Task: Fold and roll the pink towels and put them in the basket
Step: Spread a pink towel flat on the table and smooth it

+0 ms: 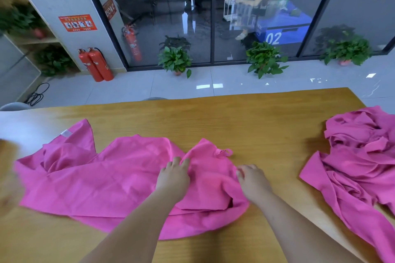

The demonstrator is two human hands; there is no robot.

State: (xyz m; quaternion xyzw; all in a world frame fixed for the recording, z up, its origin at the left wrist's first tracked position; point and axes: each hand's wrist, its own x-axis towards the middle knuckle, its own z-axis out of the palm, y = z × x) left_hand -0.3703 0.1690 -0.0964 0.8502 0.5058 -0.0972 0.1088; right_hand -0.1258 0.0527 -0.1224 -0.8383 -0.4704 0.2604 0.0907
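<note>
Working the pink towel (119, 177) mid-table, close to the near edge of the wooden table (256, 126), rumpled and only half spread. Pinching a raised ridge of cloth with the left hand (173, 175), fingers curled over the crease. Gripping the towel's right-hand border with the right hand (252, 180), fingertips curled onto the hem and a touch blurred. Looks like the flattening stage, ahead of any fold. Best done by drawing both hands apart to pull that ridge out, then sweeping outward with flat palms toward the bunched far-left corner by the white label (66, 133). Worth squaring the corners before folding, to avoid a crooked roll later. Worth tucking the little hanging loop (224, 152) inside too. Thin, smooth, slippery-looking fabric, probably microfibre, judging by the soft sheen and crisp creases. Likely to slide on that glossy varnished wood, so press down while folding. Roughly rectangular under all those wrinkles, with a doubled-over flap at the near right. Waiting off to the right: a crumpled heap of more pink towels (359, 166), well apart from the one in hand, spilling toward the table's right edge. No basket in view. Something blurred at the far left edge, impossible to name.
</note>
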